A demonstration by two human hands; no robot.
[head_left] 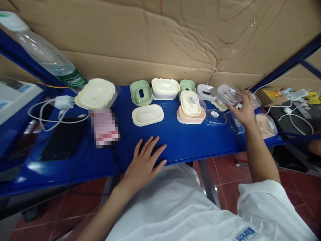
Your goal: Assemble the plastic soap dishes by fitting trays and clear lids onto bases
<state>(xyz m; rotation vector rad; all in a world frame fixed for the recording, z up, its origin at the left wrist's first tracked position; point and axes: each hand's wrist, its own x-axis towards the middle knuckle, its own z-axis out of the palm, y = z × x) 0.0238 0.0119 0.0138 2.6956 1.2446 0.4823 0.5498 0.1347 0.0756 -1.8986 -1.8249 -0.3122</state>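
My left hand (144, 160) rests on the front edge of the blue table with its fingers spread and nothing in them. To the right, my right hand (243, 110) is over a group of clear plastic lids, thumb and fingers apart; what lies under its palm is partly hidden. Nearest to it are a clear lid (229, 94) at the back and another clear lid (234, 123) in front. A grey slotted soap-box part (206, 92) stands left of these. A peach dish with a clear cover (265, 126) lies to the right of my wrist.
Green slotted boxes (141, 97), a cream oval tray (147, 114) and a stacked cream-and-pink box (190, 115) occupy the middle. Leftward are a cream lid stack (96, 93), a water bottle (50, 57), a charger (64, 102) and a black phone (62, 140). Cardboard (120, 36) walls the back.
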